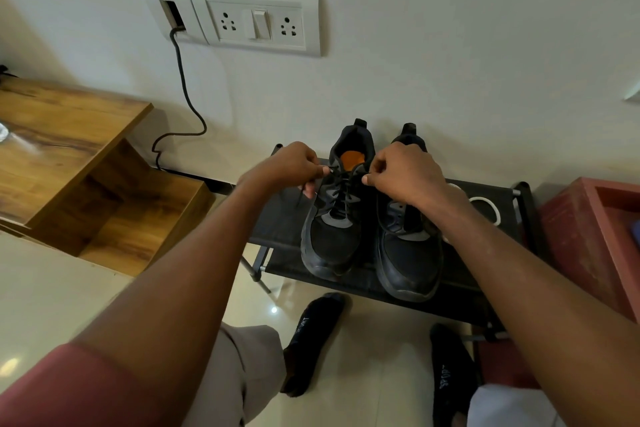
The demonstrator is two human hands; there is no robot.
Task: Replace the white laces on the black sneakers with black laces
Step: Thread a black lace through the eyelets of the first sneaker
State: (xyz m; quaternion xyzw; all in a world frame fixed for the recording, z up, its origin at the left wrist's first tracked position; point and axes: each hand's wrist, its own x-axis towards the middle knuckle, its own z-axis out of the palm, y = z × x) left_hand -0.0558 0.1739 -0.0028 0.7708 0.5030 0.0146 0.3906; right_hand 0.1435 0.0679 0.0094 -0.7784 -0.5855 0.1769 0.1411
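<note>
Pulling both ends of the black lace taut above the left sneaker.

Pinching one lace end in each grip, left hand and right hand, over the shoe's top eyelets on the black rack. Risking uneven ends if one side draws harder, or a slipped tip. Leaving the right sneaker apparently unlaced, with a white lace coiled beside it.

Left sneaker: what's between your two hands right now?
Head view: the black lace spans the left sneaker's tongue, between left hand and right hand.
</note>
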